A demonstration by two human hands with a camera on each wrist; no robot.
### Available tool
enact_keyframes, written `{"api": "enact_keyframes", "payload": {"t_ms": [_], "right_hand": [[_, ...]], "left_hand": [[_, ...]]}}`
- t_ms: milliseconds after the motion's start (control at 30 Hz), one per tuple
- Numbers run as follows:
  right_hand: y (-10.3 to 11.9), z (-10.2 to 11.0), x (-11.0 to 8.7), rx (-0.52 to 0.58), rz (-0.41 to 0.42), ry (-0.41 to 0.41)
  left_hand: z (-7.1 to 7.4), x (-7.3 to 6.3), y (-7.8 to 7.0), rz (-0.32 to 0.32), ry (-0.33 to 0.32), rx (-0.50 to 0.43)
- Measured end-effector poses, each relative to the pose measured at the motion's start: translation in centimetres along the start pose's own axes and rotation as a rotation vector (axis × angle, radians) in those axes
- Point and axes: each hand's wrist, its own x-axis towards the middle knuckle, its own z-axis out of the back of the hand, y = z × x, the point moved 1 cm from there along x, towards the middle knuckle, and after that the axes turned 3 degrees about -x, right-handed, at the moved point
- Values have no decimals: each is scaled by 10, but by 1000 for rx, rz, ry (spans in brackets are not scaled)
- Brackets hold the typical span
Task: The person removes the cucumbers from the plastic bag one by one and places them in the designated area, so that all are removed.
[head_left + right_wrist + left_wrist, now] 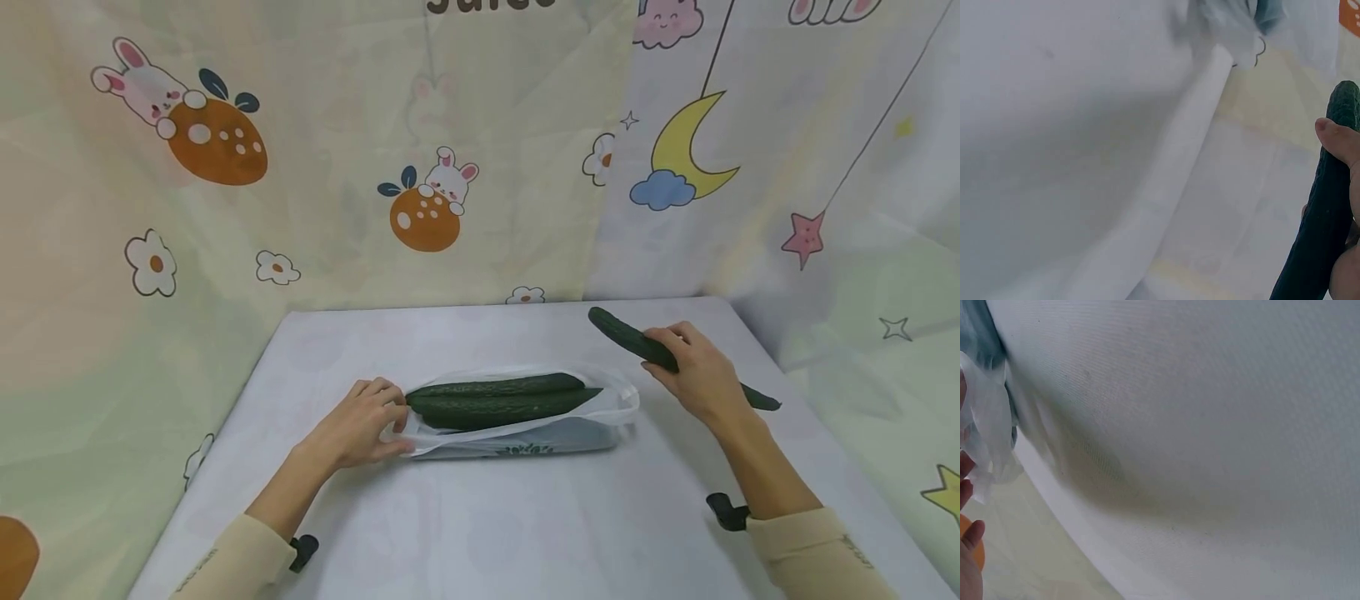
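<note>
A thin, translucent plastic bag (517, 446) lies on the table with at least two long dark green cucumbers (495, 404) in its open mouth. My left hand (371, 425) holds the bag's left end, its curled fingers beside the cucumber tips and its thumb on the near edge. In the left wrist view, only fingertips and crumpled film (991, 419) show at the left side. Raised to the right of the bag, my right hand (697, 375) grips a single cucumber (626, 333) around its middle. That cucumber (1319, 219) slants through the fingers in the right wrist view, thumb along its side.
The white-covered table (510, 525) runs back to a curtain (322, 167) printed with rabbits, flowers and a moon. More patterned cloth hangs at both sides. Dark wrist devices (727, 511) sit below each sleeve cuff.
</note>
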Motion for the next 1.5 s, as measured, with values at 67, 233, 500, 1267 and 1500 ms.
{"api": "enact_keyframes", "payload": {"t_ms": [67,233,500,1267,1500], "right_hand": [[-6,0,-2,-12,-17,15],[-23,0,-9,-42,-60,59],[-51,1,-20,-58,-149,117],[-143,1,-48,-2,-476,268],[-155,11,-50,28,-574,305]], "left_hand": [[0,0,0,4,3,3],[0,1,1,10,14,-4],[-1,-2,0,28,37,4],[-3,-10,-5,47,12,-11],[3,-4,-5,39,7,9]]}}
